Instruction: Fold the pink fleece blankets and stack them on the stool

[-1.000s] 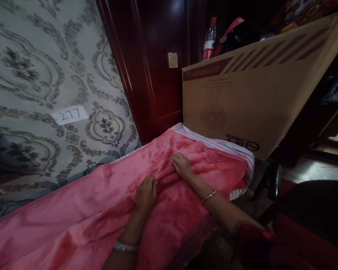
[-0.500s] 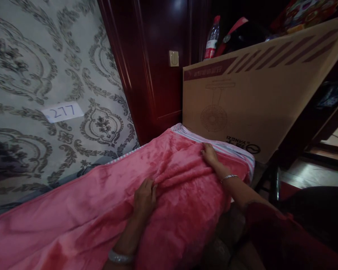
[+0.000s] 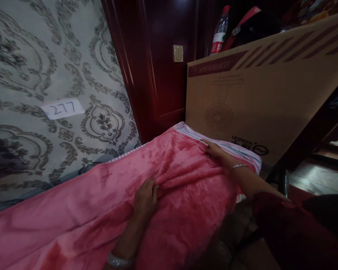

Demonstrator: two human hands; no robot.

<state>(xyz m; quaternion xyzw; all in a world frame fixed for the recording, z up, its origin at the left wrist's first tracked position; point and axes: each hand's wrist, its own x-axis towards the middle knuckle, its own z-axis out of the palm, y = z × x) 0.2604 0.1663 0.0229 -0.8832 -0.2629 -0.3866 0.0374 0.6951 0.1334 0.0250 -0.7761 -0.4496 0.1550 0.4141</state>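
A fuzzy pink blanket [image 3: 124, 176] with folds running across it covers the bed surface, over a striped sheet [image 3: 191, 131] that shows along the far edge. My left hand [image 3: 145, 197], with a wide silver bracelet at the wrist, is closed on a gathered fold in the blanket's middle. Farther off to the right, my right hand [image 3: 216, 152] rests on the blanket near the striped edge. Its index finger is stretched out, and the other fingertips are partly hidden against the fabric. A thin bangle circles that wrist.
A large cardboard box [image 3: 259, 86] stands past the blanket's far end, with a red-capped bottle [image 3: 219, 30] behind its top edge. Dark red wood panelling [image 3: 157, 75] meets patterned wallpaper [image 3: 101, 45] at the left. A paper marked 277 [image 3: 63, 108] is on the wallpaper.
My right hand has shifted slightly right, its fingers now straighter and nearer the striped edge. My left hand stays on the same fold. The view has turned a little to the left.
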